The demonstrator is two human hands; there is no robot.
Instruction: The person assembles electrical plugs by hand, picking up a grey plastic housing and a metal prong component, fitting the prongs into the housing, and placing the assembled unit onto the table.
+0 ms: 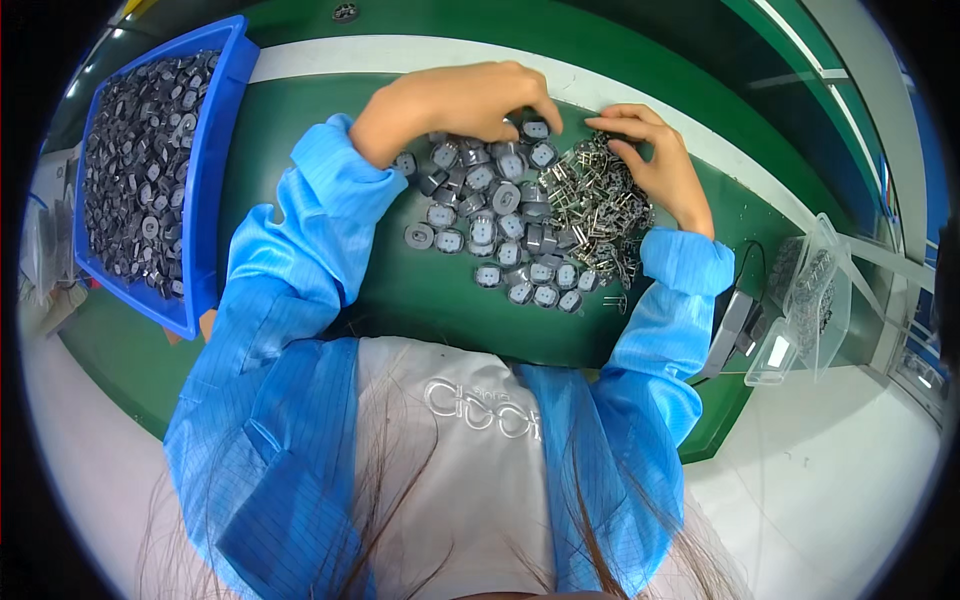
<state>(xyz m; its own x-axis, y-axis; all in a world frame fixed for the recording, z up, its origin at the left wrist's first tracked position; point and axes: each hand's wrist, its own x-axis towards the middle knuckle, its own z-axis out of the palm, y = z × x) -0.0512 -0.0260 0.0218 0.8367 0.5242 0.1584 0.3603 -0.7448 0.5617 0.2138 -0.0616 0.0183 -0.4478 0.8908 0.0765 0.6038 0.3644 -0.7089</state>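
Note:
Near the far edge of the green work surface, my left hand [475, 103] arches over a spread of grey round plastic parts [481, 229]. Its thumb and index finger curl about one grey part [536, 130] at the top of the spread, partly hidden by the hand. To the right, my right hand [655, 160] hangs over the far side of a heap of small metal pin pieces [590, 200]. Its fingers reach left and its thumb stands apart from them; no piece shows between them. The heap touches the right side of the grey parts.
A large blue bin [205, 210] full of similar grey parts stands at the left. A clear plastic container [815, 300] with metal pieces lies at the right, beside a grey device [732, 330] with a black cable. A white strip [330, 58] runs along the far edge.

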